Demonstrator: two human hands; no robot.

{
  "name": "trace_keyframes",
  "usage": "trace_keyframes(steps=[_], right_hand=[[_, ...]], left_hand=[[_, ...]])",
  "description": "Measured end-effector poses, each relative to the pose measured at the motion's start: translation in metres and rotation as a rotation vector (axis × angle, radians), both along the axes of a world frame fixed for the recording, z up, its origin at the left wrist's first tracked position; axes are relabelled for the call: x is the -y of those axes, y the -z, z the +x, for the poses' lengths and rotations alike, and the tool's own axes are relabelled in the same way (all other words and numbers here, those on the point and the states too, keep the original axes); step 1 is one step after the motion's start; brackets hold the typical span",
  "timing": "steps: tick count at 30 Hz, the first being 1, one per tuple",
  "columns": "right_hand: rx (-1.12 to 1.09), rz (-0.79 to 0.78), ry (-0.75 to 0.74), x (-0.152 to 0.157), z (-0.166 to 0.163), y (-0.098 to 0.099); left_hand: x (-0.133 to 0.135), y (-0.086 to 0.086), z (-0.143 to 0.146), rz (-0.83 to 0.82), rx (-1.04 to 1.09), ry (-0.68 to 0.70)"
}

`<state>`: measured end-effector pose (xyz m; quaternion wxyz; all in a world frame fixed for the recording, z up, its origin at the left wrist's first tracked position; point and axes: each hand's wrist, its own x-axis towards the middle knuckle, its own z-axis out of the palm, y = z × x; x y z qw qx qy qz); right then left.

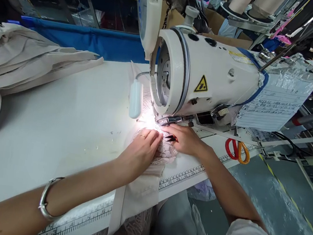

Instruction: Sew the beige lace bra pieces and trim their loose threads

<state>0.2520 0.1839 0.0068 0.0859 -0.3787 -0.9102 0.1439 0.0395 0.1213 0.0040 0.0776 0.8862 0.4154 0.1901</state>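
My left hand lies flat, fingers together, pressing a piece of pale lace fabric on the white table just before the needle area of the white sewing machine. A ring shows on one finger and a silver bangle on the wrist. My right hand rests on the same fabric to the right, its fingers closed round small dark thread snips whose tips point left toward the bright lit needle plate. A beige strip of cloth hangs over the table's front edge.
A heap of beige cloth lies at the table's left. Red-and-orange scissors lie right of the machine, under a paper sheet taped to it. A ruler strip runs along the front edge. A small lamp lights the needle.
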Motion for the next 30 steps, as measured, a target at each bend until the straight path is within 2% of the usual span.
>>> trace_keyframes(steps=[5,8,11,17,27,30], right_hand=[[-0.067,0.048,0.023,-0.001,0.005,0.004],[-0.068,0.116,-0.056,-0.001,0.004,0.002],[-0.107,0.163,-0.165,-0.001,0.002,-0.001],[-0.110,0.228,-0.172,-0.001,0.003,0.003],[-0.151,0.307,-0.223,-0.004,0.001,0.010],[-0.163,0.326,-0.231,-0.003,0.001,0.009]], left_hand=[[-0.003,-0.001,-0.009,-0.094,0.118,0.091],[-0.007,0.000,-0.014,-0.082,0.134,0.135],[-0.010,0.002,-0.016,-0.085,0.128,0.115],[-0.024,0.004,-0.028,-0.057,0.140,0.199],[-0.049,0.009,-0.044,-0.138,0.172,0.158],[-0.049,0.009,-0.044,-0.089,0.149,0.121]])
